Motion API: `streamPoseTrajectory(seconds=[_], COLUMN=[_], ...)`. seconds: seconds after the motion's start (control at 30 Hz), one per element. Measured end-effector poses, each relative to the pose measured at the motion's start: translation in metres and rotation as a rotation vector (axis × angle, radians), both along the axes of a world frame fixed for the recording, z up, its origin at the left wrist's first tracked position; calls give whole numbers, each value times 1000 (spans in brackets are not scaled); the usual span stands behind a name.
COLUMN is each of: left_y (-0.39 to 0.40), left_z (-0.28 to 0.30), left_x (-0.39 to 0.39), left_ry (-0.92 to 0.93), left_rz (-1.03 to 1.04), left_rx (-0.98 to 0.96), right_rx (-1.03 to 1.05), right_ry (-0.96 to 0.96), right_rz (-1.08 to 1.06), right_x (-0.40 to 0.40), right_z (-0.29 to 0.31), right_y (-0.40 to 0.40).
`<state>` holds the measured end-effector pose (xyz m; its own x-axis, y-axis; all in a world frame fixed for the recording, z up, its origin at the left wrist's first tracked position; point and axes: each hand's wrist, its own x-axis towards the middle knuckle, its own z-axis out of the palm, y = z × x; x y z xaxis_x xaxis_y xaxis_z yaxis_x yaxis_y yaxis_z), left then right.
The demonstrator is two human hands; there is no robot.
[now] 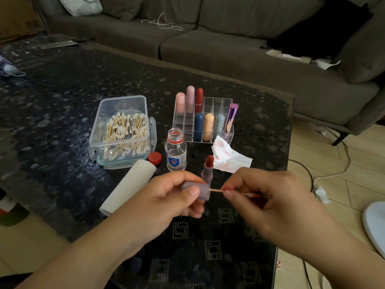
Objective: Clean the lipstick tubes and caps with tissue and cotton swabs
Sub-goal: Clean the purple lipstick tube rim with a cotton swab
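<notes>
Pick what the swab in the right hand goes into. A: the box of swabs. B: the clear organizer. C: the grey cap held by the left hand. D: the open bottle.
C: the right hand pinches the swab, whose far end enters the open mouth of the grey cap gripped by the left hand.

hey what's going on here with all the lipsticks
A person is cleaning a lipstick cap. The left hand holds the grey cap sideways while the right hand pinches a cotton swab poked into its opening. The uncapped lipstick stands on the table beside a stained tissue.
</notes>
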<state>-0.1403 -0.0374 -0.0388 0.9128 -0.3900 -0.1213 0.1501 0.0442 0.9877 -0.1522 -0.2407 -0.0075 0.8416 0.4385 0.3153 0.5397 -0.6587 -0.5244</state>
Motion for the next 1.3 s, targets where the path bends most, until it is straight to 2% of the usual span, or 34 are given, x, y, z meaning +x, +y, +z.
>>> streamPoseTrajectory(seconds=[0.1, 0.23, 0.37, 0.5, 0.63, 0.73, 0.93, 1.07, 1.2, 1.3], left_y=[1, 0, -2, -3, -4, -4, -4, -1, -1, 0], left_z=[0, -1, -1, -2, -2, -1, -2, -5, -5, -5], left_x=[1, 1, 1, 1, 1, 1, 1, 1, 1, 2], left_ry=[3, 16, 54, 4, 2, -24, -46, -60, -45, -39], left_rz=[-4, -6, -3, 11, 30, 60, 63, 51, 53, 62], left_rx=[-17, -48, -84, -29, 8, 23, 19, 20, 1, -5], right_rx=[-25, 7, 10, 19, -30, -70, -37, -6, 12, 2], right_ry=[7, 63, 35, 55, 5, 9, 16, 40, -3, 34], right_rz=[-41, 38, -17, 59, -28, -4, -27, 35, -62, -5], right_x=[2, 0, 2, -1, -1, -1, 0, -1, 1, -1], right_z=[-1, -3, -2, -2, -2, -5, -3, -5, -5, -4], right_y=[0, 2, 2, 5, 5, 7, 6, 7, 5, 6])
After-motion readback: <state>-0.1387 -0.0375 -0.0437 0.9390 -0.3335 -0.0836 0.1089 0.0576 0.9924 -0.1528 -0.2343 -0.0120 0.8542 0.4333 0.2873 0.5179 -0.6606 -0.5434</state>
